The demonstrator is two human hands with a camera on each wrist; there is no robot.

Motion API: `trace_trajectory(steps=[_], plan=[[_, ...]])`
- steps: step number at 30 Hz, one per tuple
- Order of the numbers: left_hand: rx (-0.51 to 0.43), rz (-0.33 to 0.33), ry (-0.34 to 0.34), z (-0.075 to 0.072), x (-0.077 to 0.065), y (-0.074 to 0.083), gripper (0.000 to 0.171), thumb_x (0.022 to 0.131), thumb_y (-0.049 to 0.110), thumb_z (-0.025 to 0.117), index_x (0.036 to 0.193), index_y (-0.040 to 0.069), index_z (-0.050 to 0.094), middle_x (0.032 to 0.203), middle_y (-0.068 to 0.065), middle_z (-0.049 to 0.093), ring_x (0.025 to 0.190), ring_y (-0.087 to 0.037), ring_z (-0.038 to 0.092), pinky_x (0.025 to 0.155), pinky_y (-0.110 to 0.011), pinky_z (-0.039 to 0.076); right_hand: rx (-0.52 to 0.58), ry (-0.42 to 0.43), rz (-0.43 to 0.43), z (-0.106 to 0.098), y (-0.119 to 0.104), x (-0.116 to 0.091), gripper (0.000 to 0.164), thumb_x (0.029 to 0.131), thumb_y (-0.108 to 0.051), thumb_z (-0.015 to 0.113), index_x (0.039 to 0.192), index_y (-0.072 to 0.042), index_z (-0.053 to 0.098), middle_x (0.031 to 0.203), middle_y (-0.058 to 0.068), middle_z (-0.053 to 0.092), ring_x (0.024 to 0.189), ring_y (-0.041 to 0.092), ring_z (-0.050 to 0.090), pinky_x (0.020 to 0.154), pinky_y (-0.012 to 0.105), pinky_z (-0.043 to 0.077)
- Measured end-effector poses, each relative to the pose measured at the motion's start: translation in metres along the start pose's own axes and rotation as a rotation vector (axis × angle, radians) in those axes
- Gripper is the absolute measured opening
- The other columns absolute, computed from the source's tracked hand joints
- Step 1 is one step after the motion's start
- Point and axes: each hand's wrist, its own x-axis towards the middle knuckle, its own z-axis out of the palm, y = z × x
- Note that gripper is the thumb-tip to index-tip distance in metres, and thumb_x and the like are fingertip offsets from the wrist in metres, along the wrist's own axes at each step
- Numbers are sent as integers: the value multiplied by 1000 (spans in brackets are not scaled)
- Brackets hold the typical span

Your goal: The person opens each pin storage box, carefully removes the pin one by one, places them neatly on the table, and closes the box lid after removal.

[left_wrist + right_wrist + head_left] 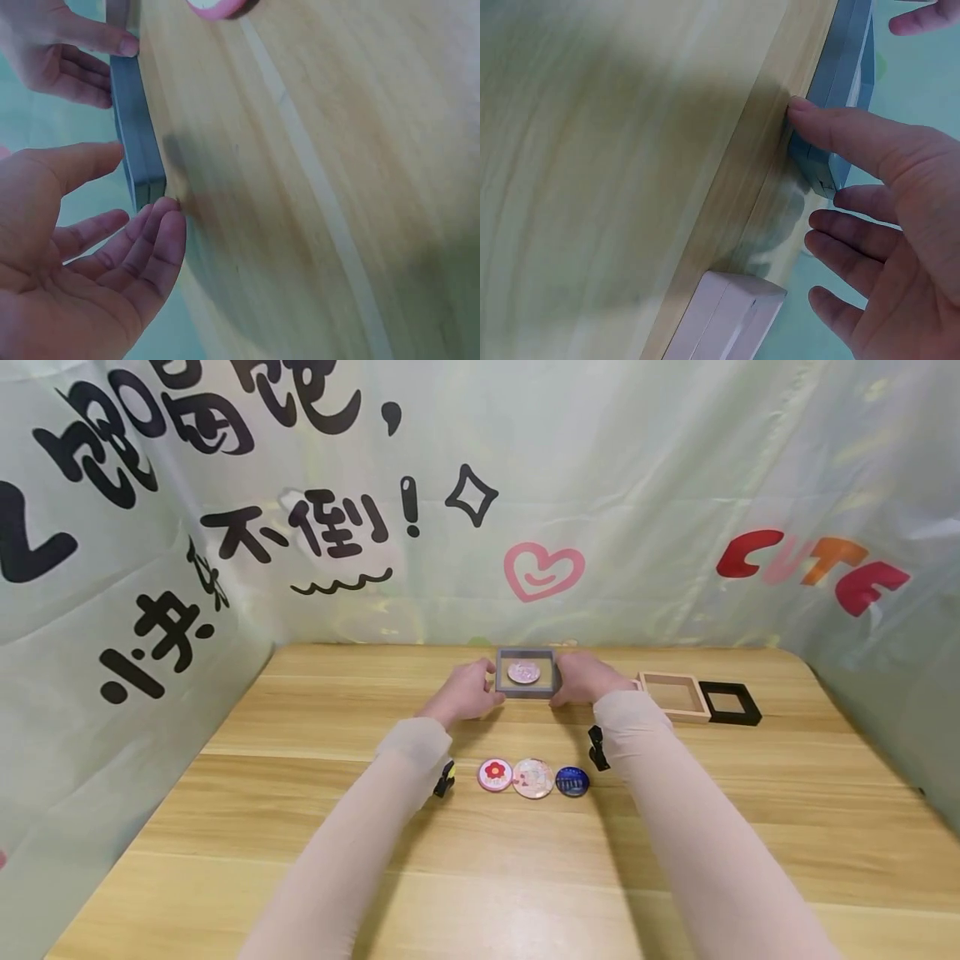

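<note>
A grey rectangular frame (526,693) lies at the far side of the table, with a pink round badge (523,672) inside its opening. At its left end is my left hand (467,691). In the left wrist view, the left fingers (154,251) are loosely bent, tips right at the frame's corner, the thumb apart from it. My right hand (588,678) holds the right end of the frame. Its thumb (832,124) rests along the front side in the right wrist view, and the index finger is near the end corner.
Three round badges sit in a row nearer me: a red-flower one (496,774), a pale pink one (533,778) and a dark blue one (572,782). Right of my right hand lie a light pink-beige frame (678,716) and a black frame (731,717). A printed cloth (637,485) hangs behind the table.
</note>
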Motion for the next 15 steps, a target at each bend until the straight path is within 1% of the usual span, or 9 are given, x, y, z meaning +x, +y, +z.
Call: trace_trajectory(steps=[2,4,6,8,12,15], plan=[[24,-12,-5,2,3,0,60,103,22,73,153,1,47,104,-9,66,81,-18,59,77,-31,54,7,-4,14,1,0,1,54,90,-22,86,129,7,64,130,26,69,115,38,65,112,54,52],[59,-19,0,4,6,0,59,103,24,74,151,0,50,113,-12,68,91,-20,62,88,-34,57,29,-7,33,1,-1,2,52,90,-20,86,129,6,64,130,26,69,115,37,65,113,54,52],[86,-22,6,6,9,0,57,102,24,75,147,-1,52,120,-14,69,99,-23,63,97,-38,57,51,-9,51,1,-2,3,52,90,-19,87,129,6,64,129,25,69,116,37,65,113,54,52],[105,-27,11,7,11,0,54,101,25,76,143,-1,55,126,-16,69,106,-26,64,103,-40,56,72,-4,64,1,-3,4,55,88,-16,88,133,6,63,131,26,69,119,39,65,115,55,51],[120,-41,16,9,14,1,49,101,26,77,137,-1,58,131,-17,68,114,-29,63,109,-42,54,80,8,68,2,-4,6,62,86,-13,90,137,6,62,133,28,69,124,42,65,117,57,49],[142,-44,19,9,16,1,45,101,28,76,132,-1,61,129,-17,69,116,-29,63,109,-42,54,79,12,65,2,-5,6,60,86,-13,90,135,7,63,132,27,69,123,42,66,116,56,50]])
